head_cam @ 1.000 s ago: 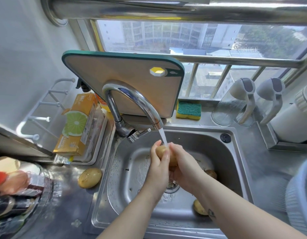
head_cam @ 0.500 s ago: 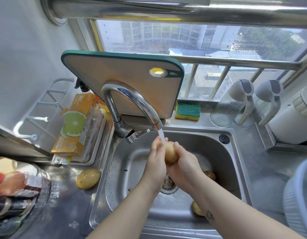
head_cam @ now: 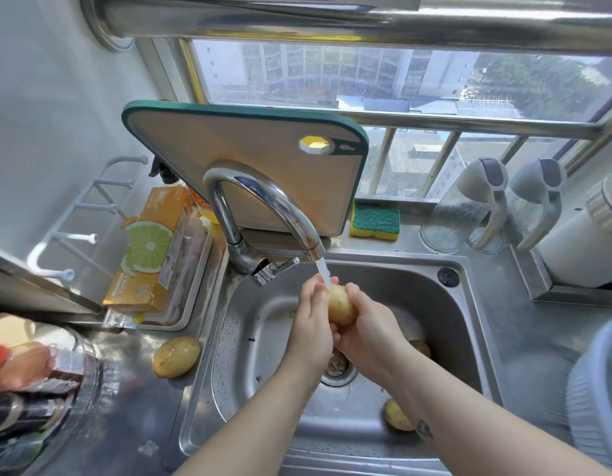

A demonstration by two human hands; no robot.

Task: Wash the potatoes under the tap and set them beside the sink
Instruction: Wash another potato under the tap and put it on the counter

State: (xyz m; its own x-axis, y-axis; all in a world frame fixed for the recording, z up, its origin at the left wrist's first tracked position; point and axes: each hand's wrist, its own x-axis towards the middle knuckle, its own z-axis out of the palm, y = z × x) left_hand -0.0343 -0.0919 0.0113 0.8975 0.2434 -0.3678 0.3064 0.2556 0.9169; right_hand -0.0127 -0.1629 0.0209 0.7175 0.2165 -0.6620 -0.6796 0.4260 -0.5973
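1. Holding one potato (head_cam: 340, 305) between left hand (head_cam: 309, 317) and right hand (head_cam: 370, 324), directly under the stream (head_cam: 323, 271) running from the tap (head_cam: 263, 201), above the middle of the sink (head_cam: 249, 338).
2. Curling fingers (head_cam: 314, 289) of both hands round it: left closing in from its left side, right cupping from below and from the right (upper face left bare to the water). Gripping nothing else with either hand.
3. Noting a second potato (head_cam: 176, 356) lying on the surface (head_cam: 133, 424) just left of the sink rim, outside the basin. Judging it washed and set down, so counting one as done.
4. Noting two more waiting in the basin: front potato (head_cam: 397, 415) near the right front corner, partly behind the right forearm, and back potato (head_cam: 420, 348) right of the drain, half hidden by the right wrist (darker, judging both unwashed).
5. Estimating progress at under half: one finished, one being rinsed, two left. Expecting the rinsed one to need carrying over to the surface beside the first.
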